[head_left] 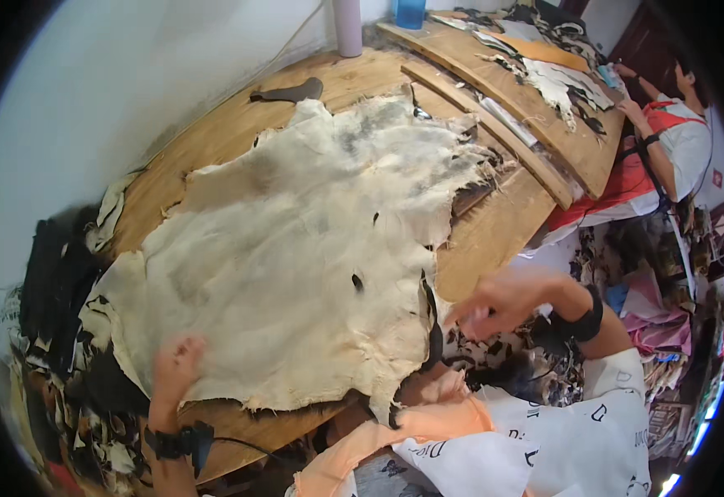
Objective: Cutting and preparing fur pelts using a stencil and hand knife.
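Note:
A large pale animal hide lies spread over the wooden table, flesh side up, with ragged edges and a few small dark holes. My left hand is over the hide's near left edge, blurred, its fingers not clearly seen. Beside the hide's right edge, where dark fur shows, my right hand has its fingers curled in; motion blurs it, and anything inside is too small to make out. Both wrists wear dark bands.
A dark flat tool lies beyond the hide. Wooden strips run along the right side. Further right, a person handles hide pieces on another board. Dark furs are heaped at left. Orange and white cloth covers my lap.

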{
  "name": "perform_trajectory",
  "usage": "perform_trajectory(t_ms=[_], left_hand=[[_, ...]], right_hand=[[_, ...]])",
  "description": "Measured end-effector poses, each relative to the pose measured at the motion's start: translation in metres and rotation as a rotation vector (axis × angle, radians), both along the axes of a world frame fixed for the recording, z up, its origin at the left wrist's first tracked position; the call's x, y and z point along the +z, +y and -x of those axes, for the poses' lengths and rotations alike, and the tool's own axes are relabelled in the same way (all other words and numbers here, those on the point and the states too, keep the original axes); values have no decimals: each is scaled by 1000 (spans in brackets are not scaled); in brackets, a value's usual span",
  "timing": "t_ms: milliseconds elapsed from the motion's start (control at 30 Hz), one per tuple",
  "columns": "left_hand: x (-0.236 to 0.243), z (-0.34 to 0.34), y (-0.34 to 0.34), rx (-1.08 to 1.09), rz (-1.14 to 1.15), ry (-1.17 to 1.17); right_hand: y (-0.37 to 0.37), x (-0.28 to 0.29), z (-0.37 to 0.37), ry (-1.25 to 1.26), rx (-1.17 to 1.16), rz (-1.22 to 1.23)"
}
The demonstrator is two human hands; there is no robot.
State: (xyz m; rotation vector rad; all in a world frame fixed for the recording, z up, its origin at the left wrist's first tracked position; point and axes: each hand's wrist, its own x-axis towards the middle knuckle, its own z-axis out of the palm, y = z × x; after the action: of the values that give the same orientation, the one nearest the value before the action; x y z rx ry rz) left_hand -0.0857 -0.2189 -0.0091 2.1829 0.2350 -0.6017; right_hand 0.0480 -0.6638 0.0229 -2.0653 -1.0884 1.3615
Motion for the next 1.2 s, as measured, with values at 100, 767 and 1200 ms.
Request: perform_trajectory(t_ms=[100,767,1200], left_hand=[[-30,-22,25,401,-301,-337],[-60,-6,8,341,-919,-51],[-69,-11,10,379,-943,-83]], right_hand=[[19,22,-50,-460,43,-109],[285,-51,-301,-883,-39,-183],[257,-105,-361,-1098,-462,-203]])
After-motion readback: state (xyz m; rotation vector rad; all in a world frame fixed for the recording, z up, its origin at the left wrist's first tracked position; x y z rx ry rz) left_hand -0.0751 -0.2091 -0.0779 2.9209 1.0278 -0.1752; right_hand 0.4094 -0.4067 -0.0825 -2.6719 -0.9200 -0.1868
